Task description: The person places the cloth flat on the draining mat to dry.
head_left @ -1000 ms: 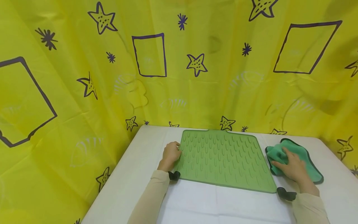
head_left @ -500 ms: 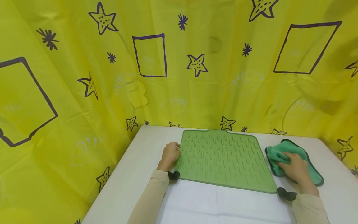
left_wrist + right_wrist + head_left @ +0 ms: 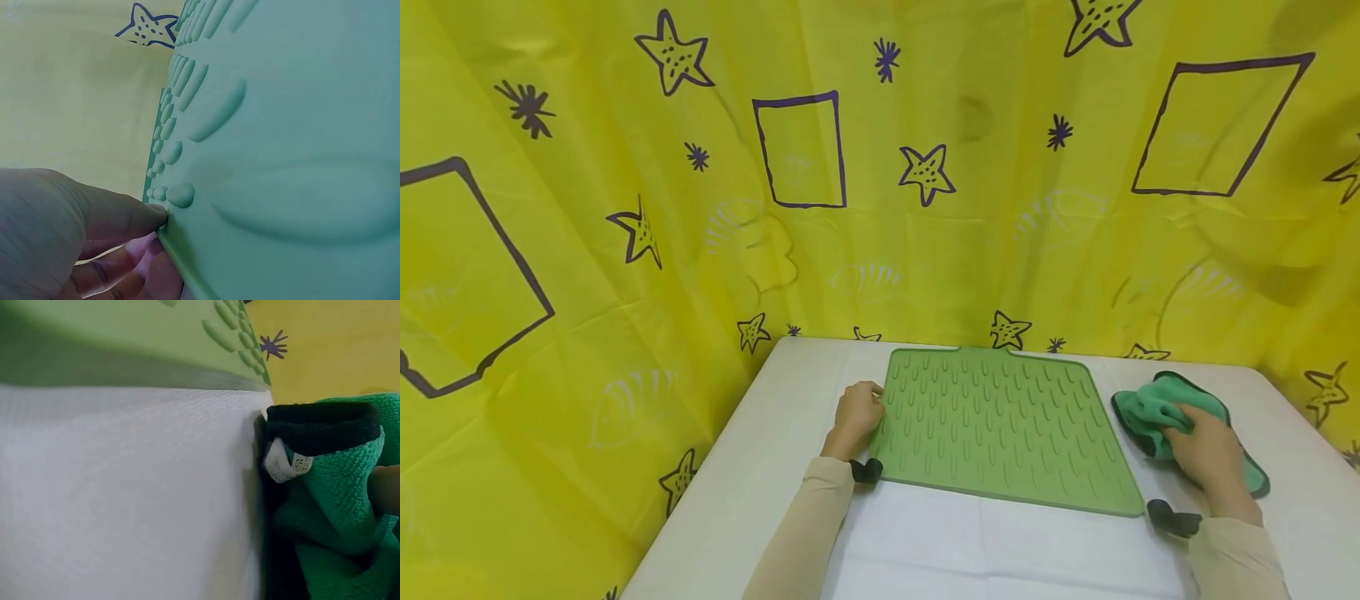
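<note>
Hands partly hide green mat and cloth.

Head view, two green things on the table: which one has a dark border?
The cloth, pinched by the right hand. Its dark border sets it apart from the ridged mat, whose edge is green.

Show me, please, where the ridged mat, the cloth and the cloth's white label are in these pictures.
Ridged mat point(image 3: 991, 429): head view, middle of its ridged top.
Cloth point(image 3: 1152, 407): head view, its bunched green part.
White label point(image 3: 279, 465): right wrist view, its blank area beside the printing.
</note>
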The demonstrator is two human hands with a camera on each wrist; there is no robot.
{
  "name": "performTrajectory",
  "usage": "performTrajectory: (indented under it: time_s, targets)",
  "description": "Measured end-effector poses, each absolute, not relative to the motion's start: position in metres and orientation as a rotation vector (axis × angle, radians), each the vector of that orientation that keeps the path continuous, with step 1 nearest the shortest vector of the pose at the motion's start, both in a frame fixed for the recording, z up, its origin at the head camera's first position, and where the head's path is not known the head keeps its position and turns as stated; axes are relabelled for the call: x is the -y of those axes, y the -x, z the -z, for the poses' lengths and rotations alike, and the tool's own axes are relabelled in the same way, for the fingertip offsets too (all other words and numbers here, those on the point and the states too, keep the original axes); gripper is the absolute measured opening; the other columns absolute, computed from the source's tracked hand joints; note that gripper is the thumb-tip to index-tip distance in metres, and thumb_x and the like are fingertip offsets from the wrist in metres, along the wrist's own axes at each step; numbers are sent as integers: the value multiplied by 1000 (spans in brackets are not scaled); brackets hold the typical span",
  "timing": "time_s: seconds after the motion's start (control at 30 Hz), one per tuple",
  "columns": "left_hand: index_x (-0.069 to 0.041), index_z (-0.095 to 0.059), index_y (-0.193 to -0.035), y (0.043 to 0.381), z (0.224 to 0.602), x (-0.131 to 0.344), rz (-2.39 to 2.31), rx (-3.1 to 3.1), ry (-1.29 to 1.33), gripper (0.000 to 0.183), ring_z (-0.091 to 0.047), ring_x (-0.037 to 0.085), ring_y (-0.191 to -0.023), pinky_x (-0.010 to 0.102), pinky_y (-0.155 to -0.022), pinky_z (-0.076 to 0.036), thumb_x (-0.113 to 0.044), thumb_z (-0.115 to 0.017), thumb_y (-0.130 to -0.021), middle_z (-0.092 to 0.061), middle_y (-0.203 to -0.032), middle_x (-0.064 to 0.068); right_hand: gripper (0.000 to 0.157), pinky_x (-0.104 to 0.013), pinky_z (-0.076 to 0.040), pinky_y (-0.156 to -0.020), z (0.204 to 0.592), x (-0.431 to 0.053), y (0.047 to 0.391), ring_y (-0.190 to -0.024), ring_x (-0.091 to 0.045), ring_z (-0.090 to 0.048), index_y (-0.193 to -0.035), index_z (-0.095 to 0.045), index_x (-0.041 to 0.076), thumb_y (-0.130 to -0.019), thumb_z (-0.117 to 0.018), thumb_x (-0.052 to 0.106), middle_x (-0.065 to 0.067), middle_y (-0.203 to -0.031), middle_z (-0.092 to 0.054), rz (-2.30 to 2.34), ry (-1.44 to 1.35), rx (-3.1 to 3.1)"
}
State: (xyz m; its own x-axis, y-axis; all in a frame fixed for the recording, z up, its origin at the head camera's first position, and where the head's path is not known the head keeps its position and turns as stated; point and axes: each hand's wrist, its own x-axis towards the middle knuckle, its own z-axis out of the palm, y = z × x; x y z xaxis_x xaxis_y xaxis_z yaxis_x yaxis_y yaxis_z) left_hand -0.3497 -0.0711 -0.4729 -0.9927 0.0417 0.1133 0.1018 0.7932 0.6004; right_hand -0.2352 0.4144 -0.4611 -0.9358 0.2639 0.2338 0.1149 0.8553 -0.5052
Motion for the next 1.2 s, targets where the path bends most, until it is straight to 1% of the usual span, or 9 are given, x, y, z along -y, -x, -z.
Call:
performTrajectory:
  time_s: [0.17, 0.3, 0.37, 0.5, 0.63, 0.77, 0.97, 1.1, 1.2]
  targets:
    - [-6, -70, -113, 350, 473, 71, 981, 2893, 94, 35, -59, 15, -73, 27, -61, -47, 1, -55, -81, -70, -90, 5, 48, -68, -35, -80, 451, -413, 233, -103, -66, -40, -134, -45, -6, -93, -53, 17, -44, -127, -43, -731, 384, 2715]
    - [-6, -69, -113, 350, 473, 72, 995, 2894, 87, 35, -59, 15, -73, 26, -62, -47, 1, -55, -82, -70, -90, 5, 47, -65, -36, -79, 442, -409, 231, -101, -60, -44, -134, -46, -6, -93, -52, 15, -41, -125, -47, -742, 394, 2667]
    - [-6, -69, -112, 351, 474, 72, 993, 2891, 92, 35, -59, 14, -73, 26, -61, -46, 1, -55, -81, -70, -89, 4, 43, -62, -36, -78, 438, -407, 230, -99, -57, -46, -131, -49, -5, -93, -53, 13, -40, -121, -50, -743, 379, 2630]
    - [-6, -70, -112, 352, 474, 72, 973, 2886, 104, 34, -60, 15, -71, 26, -60, -47, 0, -55, -82, -70, -89, 4, 40, -62, -36, -81, 430, -402, 229, -101, -55, -47, -129, -51, -5, -93, -53, 12, -37, -122, -52, -740, 347, 2580]
    - [-8, -70, -111, 353, 475, 71, 946, 2883, 110, 31, -64, 18, -77, 30, -63, -50, -3, -57, -83, -71, -93, 6, 40, -63, -36, -82, 422, -398, 228, -102, -55, -47, -129, -52, -5, -92, -53, 11, -37, -122, -53, -729, 292, 2538]
    - [-8, -70, -111, 353, 475, 71, 946, 2881, 112, 30, -65, 20, -82, 32, -66, -51, -5, -58, -84, -71, -95, 7, 39, -62, -37, -81, 415, -394, 226, -101, -53, -49, -127, -54, -5, -92, -53, 9, -36, -118, -56, -730, 247, 2494]
    - [-8, -70, -111, 352, 475, 70, 952, 2888, 109, 30, -64, 18, -78, 31, -63, -50, -4, -57, -84, -71, -94, 7, 36, -62, -37, -81, 402, -384, 223, -103, -52, -50, -126, -56, -4, -92, -53, 8, -34, -117, -58, -764, 215, 2453]
    - [-9, -70, -111, 353, 475, 71, 928, 2897, 110, 30, -64, 19, -79, 32, -65, -51, -4, -58, -84, -71, -93, 6, 38, -64, -37, -84, 395, -375, 222, -108, -53, -48, -129, -54, -4, -94, -53, 11, -35, -121, -56, -806, 188, 2465]
    - [-9, -70, -113, 352, 475, 72, 935, 2908, 122, 34, -63, 18, -78, 30, -66, -50, -2, -60, -81, -70, -91, 4, 38, -63, -37, -84, 391, -368, 223, -107, -53, -49, -129, -55, -4, -94, -54, 12, -35, -122, -56, -806, 152, 2469]
